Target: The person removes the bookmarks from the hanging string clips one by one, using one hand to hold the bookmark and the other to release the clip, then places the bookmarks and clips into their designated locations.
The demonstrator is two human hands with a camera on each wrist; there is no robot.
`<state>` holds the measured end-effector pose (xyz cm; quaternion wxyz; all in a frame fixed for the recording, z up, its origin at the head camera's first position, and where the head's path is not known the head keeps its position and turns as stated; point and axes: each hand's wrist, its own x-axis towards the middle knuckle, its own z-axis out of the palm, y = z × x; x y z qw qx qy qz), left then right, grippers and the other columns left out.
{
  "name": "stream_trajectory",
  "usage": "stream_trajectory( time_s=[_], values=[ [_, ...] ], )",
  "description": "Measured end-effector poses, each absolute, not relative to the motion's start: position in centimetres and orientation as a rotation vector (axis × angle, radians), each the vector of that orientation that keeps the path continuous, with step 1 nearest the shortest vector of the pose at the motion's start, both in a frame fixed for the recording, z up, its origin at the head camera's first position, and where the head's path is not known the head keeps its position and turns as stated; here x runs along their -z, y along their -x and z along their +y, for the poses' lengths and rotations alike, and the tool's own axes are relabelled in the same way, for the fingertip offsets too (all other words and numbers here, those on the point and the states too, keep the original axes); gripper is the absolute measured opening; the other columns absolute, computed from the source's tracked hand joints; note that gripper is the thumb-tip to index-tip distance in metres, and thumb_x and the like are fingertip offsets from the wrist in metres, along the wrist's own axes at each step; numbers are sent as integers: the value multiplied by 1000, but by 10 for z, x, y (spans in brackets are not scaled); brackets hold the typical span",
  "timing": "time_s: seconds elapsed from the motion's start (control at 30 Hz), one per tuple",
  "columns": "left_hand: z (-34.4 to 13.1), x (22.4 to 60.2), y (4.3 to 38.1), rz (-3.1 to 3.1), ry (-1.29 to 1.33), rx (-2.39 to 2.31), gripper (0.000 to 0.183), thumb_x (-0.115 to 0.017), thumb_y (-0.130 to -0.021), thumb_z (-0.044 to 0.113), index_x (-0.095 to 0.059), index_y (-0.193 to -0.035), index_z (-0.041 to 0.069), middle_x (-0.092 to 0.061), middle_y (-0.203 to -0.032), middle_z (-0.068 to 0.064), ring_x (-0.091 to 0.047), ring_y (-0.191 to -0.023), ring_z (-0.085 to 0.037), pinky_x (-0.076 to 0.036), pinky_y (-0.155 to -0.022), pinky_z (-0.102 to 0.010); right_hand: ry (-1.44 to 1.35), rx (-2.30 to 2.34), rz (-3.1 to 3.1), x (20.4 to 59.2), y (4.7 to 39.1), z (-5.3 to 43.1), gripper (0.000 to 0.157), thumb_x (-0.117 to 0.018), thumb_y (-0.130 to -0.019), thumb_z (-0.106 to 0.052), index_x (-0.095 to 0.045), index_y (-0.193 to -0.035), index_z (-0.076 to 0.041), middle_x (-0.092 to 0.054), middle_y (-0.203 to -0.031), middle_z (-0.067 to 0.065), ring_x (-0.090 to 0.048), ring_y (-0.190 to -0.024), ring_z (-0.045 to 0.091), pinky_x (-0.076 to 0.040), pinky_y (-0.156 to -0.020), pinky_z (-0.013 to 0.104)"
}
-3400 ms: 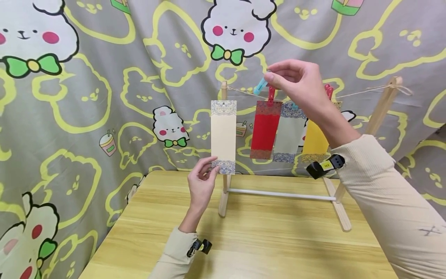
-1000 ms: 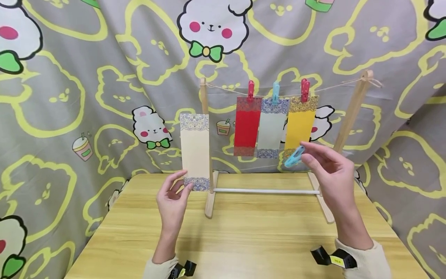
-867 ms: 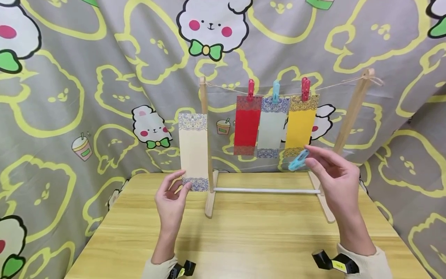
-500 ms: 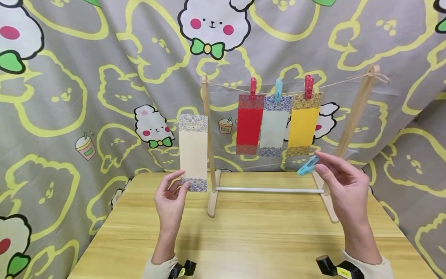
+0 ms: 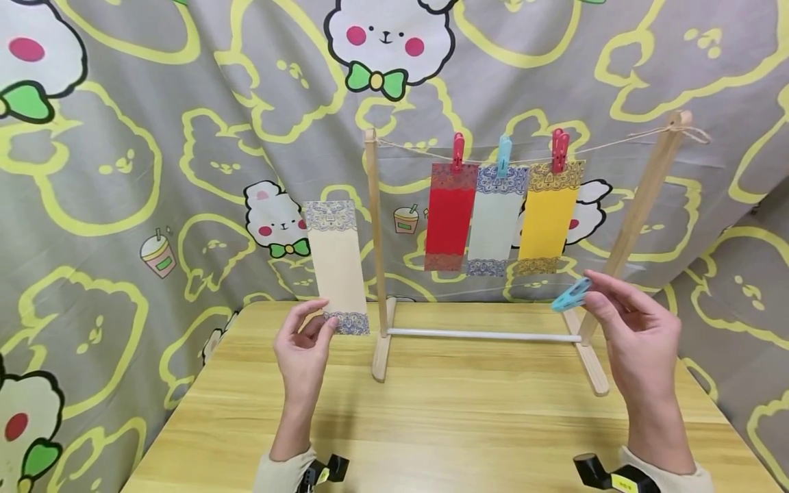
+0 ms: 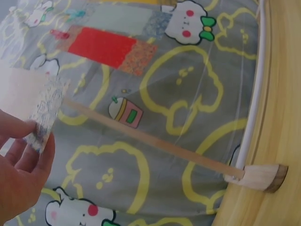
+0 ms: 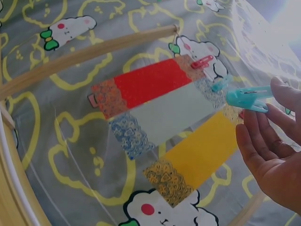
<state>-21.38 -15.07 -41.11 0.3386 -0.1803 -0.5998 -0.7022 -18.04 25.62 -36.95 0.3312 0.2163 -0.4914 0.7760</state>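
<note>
The head view faces forward and down over the table (image 5: 444, 418) toward the curtain (image 5: 277, 147) at twelve o'clock. Nearer, the wrist views tip sideways, left hand (image 6: 21, 174) at nine o'clock in one, right hand (image 7: 275, 162) at three in the other, sharing the red card (image 6: 101, 47).

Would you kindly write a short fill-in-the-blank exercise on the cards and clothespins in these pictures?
1. The pale card hangs between the red card and the ____ card.
2. Altogether, ____ cards hang from the string.
3. While the left hand holds the cream card, a blue clothespin is pinched in the ____ hand.

Missing words: yellow; three; right.
</note>
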Motion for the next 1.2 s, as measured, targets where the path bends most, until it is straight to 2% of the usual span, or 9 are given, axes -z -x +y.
stream_trajectory(
  time_s=[0.37,0.67,1.2],
  values=[
    [-165,415,220,-1591,470,1828,31,-72,-84,-20,-63,-113,-17,-68,-111,-14,-68,-86,-15,-60,-75,-21,-374,-2082,-1332,382,181,263,32,-58,-89,26,-57,-121,27,-73,-110,18,-72,-92,18,-59,-85,24],
    [-170,420,225,-1591,469,1845,33,-72,-83,-21,-62,-114,-19,-68,-112,-15,-68,-88,-16,-60,-76,-22,-274,-2041,-1392,386,187,265,30,-61,-88,25,-60,-118,26,-74,-104,15,-72,-89,16,-59,-83,24],
    [-176,433,233,-1684,287,1874,35,-70,-81,-26,-64,-114,-16,-67,-112,-16,-69,-85,-14,-61,-74,-23,-122,-2006,-1504,394,193,278,29,-66,-90,16,-62,-118,23,-72,-100,11,-71,-85,14,-60,-79,23]
  ],
)
